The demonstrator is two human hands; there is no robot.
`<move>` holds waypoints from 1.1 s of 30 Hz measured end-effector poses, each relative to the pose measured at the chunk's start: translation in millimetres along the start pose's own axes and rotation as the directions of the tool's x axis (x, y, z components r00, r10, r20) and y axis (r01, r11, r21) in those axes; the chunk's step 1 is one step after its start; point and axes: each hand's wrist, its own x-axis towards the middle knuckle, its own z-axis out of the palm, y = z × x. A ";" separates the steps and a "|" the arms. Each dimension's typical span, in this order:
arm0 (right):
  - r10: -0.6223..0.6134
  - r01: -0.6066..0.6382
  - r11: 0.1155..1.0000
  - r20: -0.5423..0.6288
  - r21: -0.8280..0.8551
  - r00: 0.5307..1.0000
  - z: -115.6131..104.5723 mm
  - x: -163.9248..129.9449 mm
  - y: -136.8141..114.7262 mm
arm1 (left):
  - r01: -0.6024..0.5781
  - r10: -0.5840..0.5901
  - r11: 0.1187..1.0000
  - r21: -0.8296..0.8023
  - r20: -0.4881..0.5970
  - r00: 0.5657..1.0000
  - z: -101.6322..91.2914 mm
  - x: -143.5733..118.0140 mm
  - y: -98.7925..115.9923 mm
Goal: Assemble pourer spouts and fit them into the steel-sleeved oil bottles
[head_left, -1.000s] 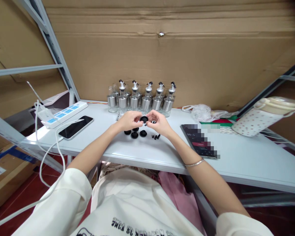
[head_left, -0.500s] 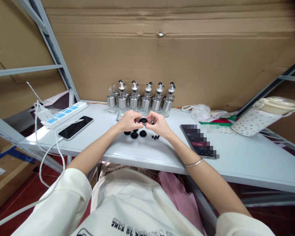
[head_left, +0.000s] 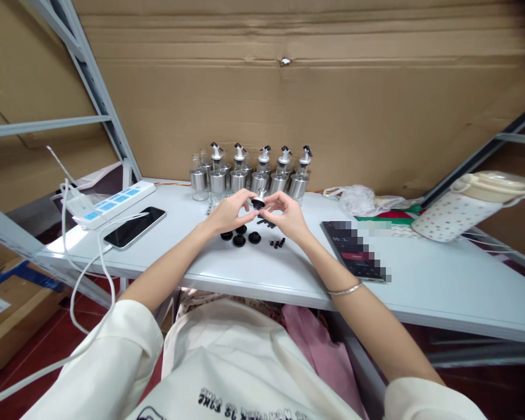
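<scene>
One black cap [head_left: 258, 202] is pinched between the fingertips of the left hand [head_left: 228, 213] and right hand [head_left: 286, 213], lifted off the table [head_left: 420, 280]. Five capped bottles [head_left: 259, 175] are lined up at the far edge already, and three loose caps [head_left: 240, 237] plus some small plugs [head_left: 277, 242] are left lying near, so roughly halfway, it'd seem.

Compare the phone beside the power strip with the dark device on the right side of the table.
The phone has a blank black screen and a white cable running to it; the dark device shows a lit display, partly blurred, with no cable visible. The phone lies left of the hands, by the power strip; the device lies to their right, near the spotted flask. Both lie flat on the white table.
</scene>
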 end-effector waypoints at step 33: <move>0.264 0.147 0.654 0.405 -0.743 0.875 -11.8 -0.5 11.0 | -0.007 0.000 0.979 0.205 0.031 1.000 -4.2 -0.2 -0.4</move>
